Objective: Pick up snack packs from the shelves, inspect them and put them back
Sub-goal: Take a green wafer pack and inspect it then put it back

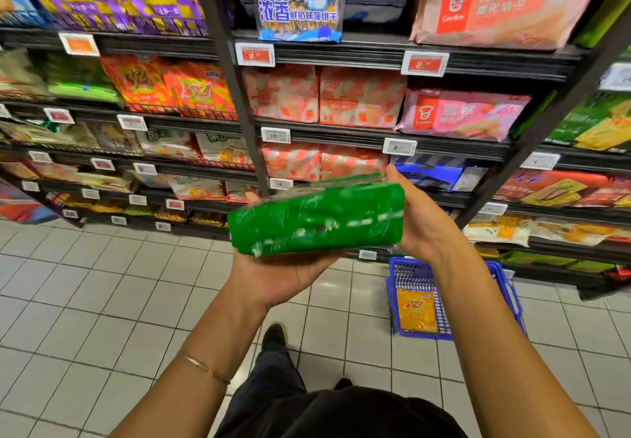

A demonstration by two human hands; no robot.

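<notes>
Shelves (375,133) of dark metal fill the upper half of my view, stacked with snack packs and fronted by small white price tags. One blue plastic basket (512,304) with a lattice wall stands on the floor just below the lowest shelf, to the right of the arms; inside it lies one flat yellow-orange pack (417,311) with red lettering, and I see nothing else in it.

Two bare hands hold one green snack pack (317,220) between them, in front of the shelves and above the floor. It is a long, blocky, rounded-edge pack in glossy film that catches white glare (its print is too blurred for me to read). My left hand (273,277) lies palm-up under the pack's lower left end, fingers behind it and mostly hidden, so that grip is a cupped support. My right hand (418,219) wraps the right end, thumb up along the far edge, a grip closed round the pack.

On the centre shelf bay I count four orange-and-white checked packs (362,96), two to a shelf, soft and pillow-like, and one pink pack (464,114) beside the upper pair. One clear pack of thin biscuit sticks (300,3) with blue lettering stands above.

Floor (102,284) is pale square tile with grey grout. A thin bracelet (194,360) circles the left forearm.
</notes>
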